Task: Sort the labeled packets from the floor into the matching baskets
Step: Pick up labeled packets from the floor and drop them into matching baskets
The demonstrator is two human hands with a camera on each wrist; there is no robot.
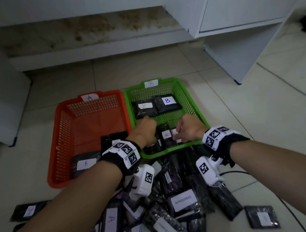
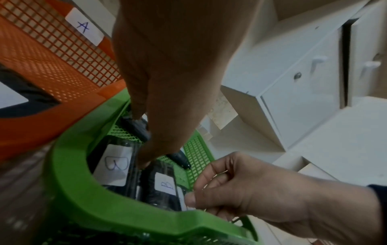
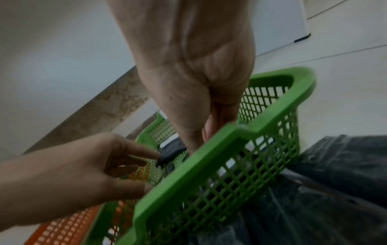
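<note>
The green basket [image 1: 157, 154] [image 2: 69, 174] [image 3: 209, 157] is tagged B and holds two black B packets [image 1: 167, 102] lying flat at its far end. More B packets [image 1: 166, 136] [image 2: 114, 164] stand on edge against its near wall. My left hand [image 1: 146, 122] [image 2: 140, 139] [image 3: 146, 165] reaches into the basket; its fingers touch the near flat packet and its thumb rests on an upright one. My right hand [image 1: 176, 135] [image 2: 194, 195] [image 3: 201, 137] pinches the white-labelled edge of an upright B packet [image 2: 165, 185]. The orange basket [image 1: 52, 155] [image 2: 41, 119], tagged A, holds an A packet [image 1: 84, 163].
A heap of black labelled packets [image 1: 180, 200] lies on the tiles in front of the baskets, with loose ones at the left [image 1: 27, 210] and right [image 1: 261, 218]. A white cabinet [image 1: 238, 40] and a stained step [image 1: 99, 36] stand behind. A cable [image 1: 233, 172] runs on the floor.
</note>
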